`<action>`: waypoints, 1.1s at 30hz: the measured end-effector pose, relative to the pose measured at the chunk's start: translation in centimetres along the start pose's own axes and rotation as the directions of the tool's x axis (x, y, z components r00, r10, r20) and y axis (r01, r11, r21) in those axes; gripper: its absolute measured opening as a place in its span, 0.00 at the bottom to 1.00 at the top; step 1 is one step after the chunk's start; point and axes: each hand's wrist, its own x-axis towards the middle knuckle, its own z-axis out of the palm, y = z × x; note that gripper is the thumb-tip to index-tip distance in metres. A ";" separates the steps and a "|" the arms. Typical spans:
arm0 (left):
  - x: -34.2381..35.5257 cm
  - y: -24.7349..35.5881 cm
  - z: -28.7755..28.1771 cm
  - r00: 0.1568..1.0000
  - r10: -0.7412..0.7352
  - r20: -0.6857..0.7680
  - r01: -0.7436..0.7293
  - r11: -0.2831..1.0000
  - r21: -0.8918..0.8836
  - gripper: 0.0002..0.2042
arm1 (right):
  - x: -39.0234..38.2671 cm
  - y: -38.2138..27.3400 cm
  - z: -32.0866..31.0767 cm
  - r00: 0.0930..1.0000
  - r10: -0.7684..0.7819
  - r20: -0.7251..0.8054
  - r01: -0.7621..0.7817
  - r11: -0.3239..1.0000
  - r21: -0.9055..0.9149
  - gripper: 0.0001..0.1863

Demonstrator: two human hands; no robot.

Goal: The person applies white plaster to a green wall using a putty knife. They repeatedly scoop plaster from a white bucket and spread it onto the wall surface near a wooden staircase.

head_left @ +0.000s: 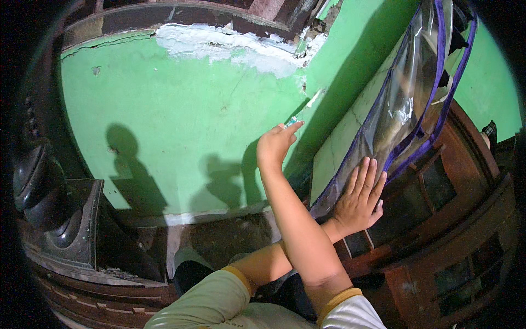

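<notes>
Seemingly light, white-blue object, best gripped low, is pinched by right hand left of plastic cover; left hand spread thereon.

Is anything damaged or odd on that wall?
Yes. A ragged white patch runs along the top of the green wall, rough and uneven against the mostly smooth paint. Left of it there's a dark crack, and the edge near its right end looks chipped.

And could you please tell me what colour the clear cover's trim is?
The trim is purple, best seen in the head view.
</notes>
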 end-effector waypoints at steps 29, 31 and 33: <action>-0.7 -0.1 -2.1 0.997 0.009 -0.073 -0.013 0.998 -0.054 0.41 | -1.4 -2.3 -0.4 0.985 -0.143 0.095 0.159 0.966 -0.203 0.35; -0.5 0.6 -1.8 0.998 0.019 -0.062 -0.022 0.999 -0.044 0.41 | -2.5 -0.9 -0.3 0.975 -0.177 0.132 0.204 0.951 -0.232 0.34; -0.6 0.9 -1.6 0.999 0.012 -0.030 -0.012 1.000 -0.010 0.41 | -3.4 0.4 -0.7 0.934 -0.349 0.076 0.357 0.924 -0.139 0.34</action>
